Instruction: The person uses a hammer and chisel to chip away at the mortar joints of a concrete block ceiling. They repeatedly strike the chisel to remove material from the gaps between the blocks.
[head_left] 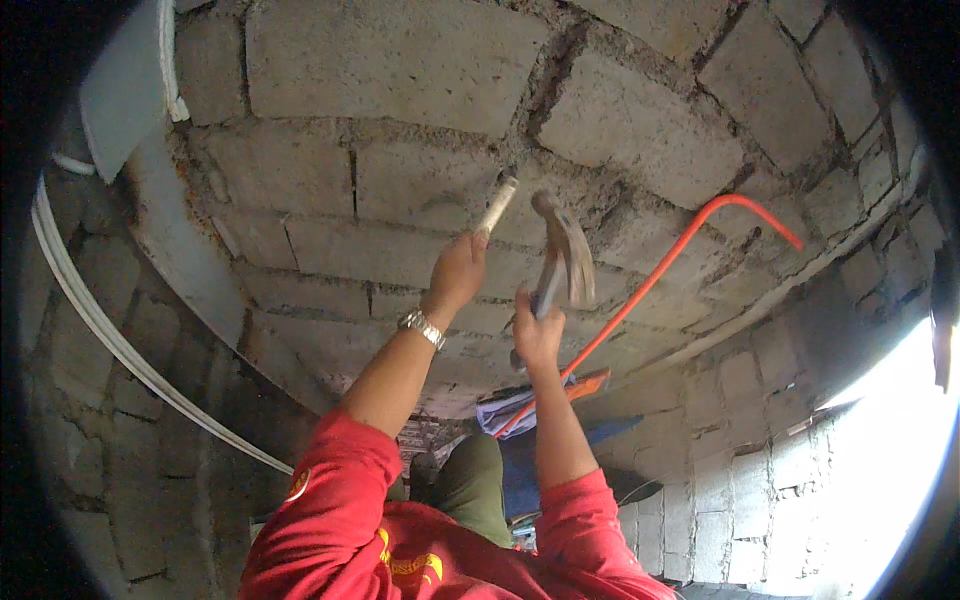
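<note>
Holds a narrow, pale rod (498, 206) in the left hand (459, 270), just above the middle of the frame, wrapping the fingers around its lower end and slanting it up and to the right toward a joint in the grey block wall (390, 75). Cannot quite tell, because of blur, whether the rod's dark tip touches the joint. Grips a claw hammer (573, 255) in the right hand (538, 338), near the centre of the frame and a little right of the rod, curling the fingers around the handle. Points the hammer's striking face to the upper left, apart from the rod, with the claw curving downward. Wears a silver wristwatch (422, 328) on the left wrist, a red top (325, 500) and green trousers (475, 490), all toward the lower middle. Has a bent orange-red bar (672, 258) to the right of the hammer, running down behind the right forearm to a pale purple cloth (491, 413). Has white cables (110, 325) curving along the left side, below a pale panel (125, 110) at the upper left.
</note>
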